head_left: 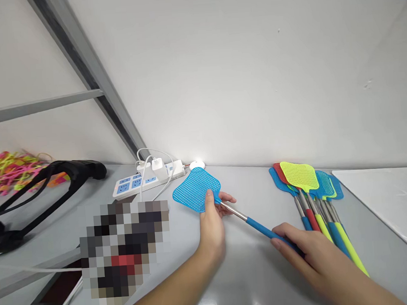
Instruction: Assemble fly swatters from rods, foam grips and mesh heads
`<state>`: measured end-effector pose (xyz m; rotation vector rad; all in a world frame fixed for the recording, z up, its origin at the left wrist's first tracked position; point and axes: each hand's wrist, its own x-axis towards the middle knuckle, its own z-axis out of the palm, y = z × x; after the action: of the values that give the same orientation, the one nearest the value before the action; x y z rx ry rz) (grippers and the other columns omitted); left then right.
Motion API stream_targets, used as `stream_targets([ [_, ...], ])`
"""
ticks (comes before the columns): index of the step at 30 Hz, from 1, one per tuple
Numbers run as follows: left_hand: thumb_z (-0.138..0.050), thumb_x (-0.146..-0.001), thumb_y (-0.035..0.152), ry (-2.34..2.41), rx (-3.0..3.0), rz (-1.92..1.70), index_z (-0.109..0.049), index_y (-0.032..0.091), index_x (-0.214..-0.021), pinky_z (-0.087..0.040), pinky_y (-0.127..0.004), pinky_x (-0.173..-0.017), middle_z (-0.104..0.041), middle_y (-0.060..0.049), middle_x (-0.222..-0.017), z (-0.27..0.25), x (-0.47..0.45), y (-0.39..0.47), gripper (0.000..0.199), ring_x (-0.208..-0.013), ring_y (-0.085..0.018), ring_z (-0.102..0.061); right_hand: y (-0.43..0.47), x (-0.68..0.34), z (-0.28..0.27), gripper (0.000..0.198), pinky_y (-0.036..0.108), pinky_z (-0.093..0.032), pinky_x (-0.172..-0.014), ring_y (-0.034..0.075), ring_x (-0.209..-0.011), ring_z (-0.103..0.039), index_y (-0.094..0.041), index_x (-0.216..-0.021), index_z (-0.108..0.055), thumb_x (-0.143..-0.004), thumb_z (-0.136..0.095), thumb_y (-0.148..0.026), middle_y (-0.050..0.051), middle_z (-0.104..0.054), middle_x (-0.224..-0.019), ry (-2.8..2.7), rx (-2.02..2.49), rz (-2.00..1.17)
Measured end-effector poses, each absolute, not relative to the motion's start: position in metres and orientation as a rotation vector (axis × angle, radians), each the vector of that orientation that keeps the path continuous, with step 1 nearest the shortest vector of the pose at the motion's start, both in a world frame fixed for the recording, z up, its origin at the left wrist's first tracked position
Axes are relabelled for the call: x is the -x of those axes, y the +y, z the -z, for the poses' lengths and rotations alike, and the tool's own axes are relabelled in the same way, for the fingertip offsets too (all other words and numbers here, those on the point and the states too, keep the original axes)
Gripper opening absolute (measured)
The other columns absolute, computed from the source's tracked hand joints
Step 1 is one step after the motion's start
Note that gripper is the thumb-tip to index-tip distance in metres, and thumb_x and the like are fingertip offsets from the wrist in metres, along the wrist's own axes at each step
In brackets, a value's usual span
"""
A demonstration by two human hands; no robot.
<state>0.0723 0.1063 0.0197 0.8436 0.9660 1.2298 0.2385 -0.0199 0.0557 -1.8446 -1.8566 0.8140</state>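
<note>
A blue fly swatter (196, 190) with a perforated head, a thin metal shaft and a blue grip is held slantwise above the grey table. My left hand (213, 217) pinches it where the head meets the shaft, thumb on top and some fingers behind. Around the end of the blue grip, my right hand (300, 245) is closed. Just beyond that hand lies a pile of fly swatters (299, 176), their heads yellow-green, blue and red, with handles pointing toward me.
A white power strip (124, 188) with plugged-in chargers lies by the wall. At left are a black strapped frame (76, 173), a grey metal rack (77, 45) and tangled pink and yellow pieces (13, 173). A white sheet (376, 187) covers the right side. One patch is pixelated.
</note>
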Motion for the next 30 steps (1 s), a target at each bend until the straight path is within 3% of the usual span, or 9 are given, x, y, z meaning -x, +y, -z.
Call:
stream_targets([
  [3,-0.04,-0.094,0.053,0.915,-0.844,-1.219,-0.066,0.018,-0.073,-0.047,-0.029,-0.071,-0.068,-0.005,-0.075,-0.024,-0.073,0.101,0.048,-0.077,-0.019,-0.061,-0.022,-0.231,-0.059,0.041,0.027,-0.032,-0.053,0.017,-0.061,-0.049,-0.024,-0.084,-0.057,-0.098,-0.033,-0.054,0.0,-0.053,-0.066,-1.682,1.788,-1.045],
  [8,-0.038,-0.095,0.054,0.869,-0.843,-1.196,-0.065,0.018,-0.072,-0.046,-0.029,-0.071,-0.067,-0.006,-0.073,-0.027,-0.073,0.097,0.05,-0.075,-0.019,-0.06,-0.021,-0.224,-0.06,0.047,0.026,-0.015,-0.048,0.011,-0.051,-0.021,-0.021,-0.084,-0.059,-0.095,-0.037,-0.061,-0.007,-0.027,-0.052,-1.162,1.585,-1.55],
  [15,-0.035,-0.094,0.059,0.929,-0.977,-1.086,-0.063,0.019,-0.072,-0.041,-0.029,-0.065,-0.065,-0.005,-0.068,-0.022,-0.075,0.104,0.054,-0.066,-0.018,-0.055,-0.021,-0.205,-0.044,0.045,0.024,-0.014,-0.044,0.009,-0.043,-0.019,-0.02,-0.08,-0.052,-0.092,-0.041,-0.062,-0.01,-0.03,-0.042,-0.984,1.374,-1.771],
  [19,-0.034,-0.094,0.059,0.954,-1.13,-0.953,-0.062,0.019,-0.072,-0.041,-0.03,-0.068,-0.065,-0.006,-0.068,-0.023,-0.074,0.105,0.054,-0.068,-0.019,-0.054,-0.021,-0.2,-0.044,0.041,0.024,-0.017,-0.043,0.009,-0.04,-0.022,-0.021,-0.088,-0.053,-0.096,-0.036,-0.057,-0.011,-0.032,-0.041,-1.141,1.495,-1.671],
  [25,-0.026,-0.1,0.051,0.718,-1.755,-0.561,-0.065,0.02,-0.081,-0.039,-0.032,-0.076,-0.065,-0.003,-0.077,-0.031,-0.069,0.092,0.054,-0.077,-0.019,-0.055,-0.021,-0.211,-0.047,0.032,0.024,-0.025,-0.052,0.011,-0.056,-0.031,-0.021,-0.083,-0.051,-0.097,-0.042,-0.048,-0.007,-0.031,-0.062,-1.453,1.644,-1.188],
  [30,-0.026,-0.103,0.037,0.498,-2.279,-0.345,-0.062,0.023,-0.087,-0.033,-0.034,-0.082,-0.066,0.001,-0.084,-0.039,-0.07,0.078,0.042,-0.082,-0.017,-0.054,-0.018,-0.236,-0.061,0.029,0.027,-0.028,-0.054,0.016,-0.056,-0.046,-0.024,-0.117,-0.045,-0.098,-0.035,-0.044,-0.006,-0.045,-0.06,-1.511,1.938,-0.731],
])
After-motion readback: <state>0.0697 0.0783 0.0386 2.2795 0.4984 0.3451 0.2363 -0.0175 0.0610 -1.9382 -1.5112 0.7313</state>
